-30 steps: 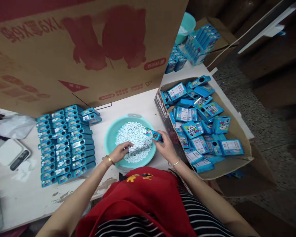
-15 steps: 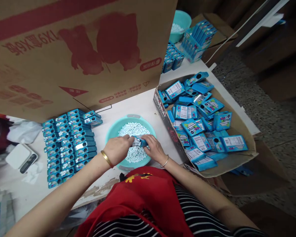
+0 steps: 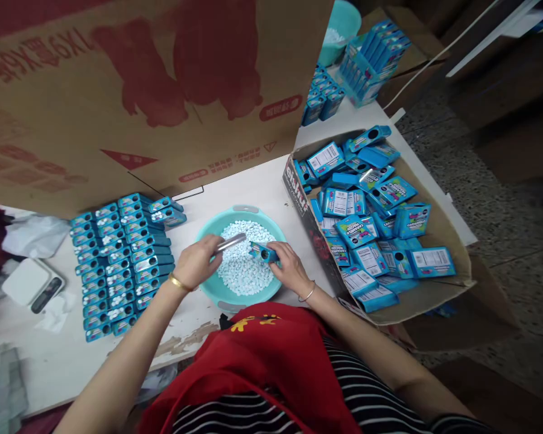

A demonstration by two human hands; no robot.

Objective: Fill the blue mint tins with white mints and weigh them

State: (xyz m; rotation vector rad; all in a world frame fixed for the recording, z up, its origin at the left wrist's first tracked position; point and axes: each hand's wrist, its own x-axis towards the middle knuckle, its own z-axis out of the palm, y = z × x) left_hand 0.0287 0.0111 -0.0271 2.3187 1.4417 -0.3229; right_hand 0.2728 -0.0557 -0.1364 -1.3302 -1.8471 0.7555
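Observation:
A teal basin [image 3: 208,232] full of small white tablets [image 3: 244,265] sits on the white table in front of me. Over the tablets, my right hand [image 3: 289,268] grips a small blue box [image 3: 263,252]. My left hand [image 3: 198,260] pinches a silvery inner tray [image 3: 230,242], drawn out of the box and a little apart from it. To the left of the basin lie neat rows of blue boxes [image 3: 122,259] showing white tablets.
An open cardboard carton [image 3: 438,301] heaped with loose blue boxes stands at the right. A big brown cardboard sheet [image 3: 154,90] rises behind the basin. A small white scale [image 3: 31,283] and crumpled paper lie far left. More blue boxes [image 3: 371,60] and another teal basin [image 3: 341,27] sit behind.
My right hand carried the blue box over the basin, both hands met on it, and my left hand has now pulled the silvery tray out to the left.

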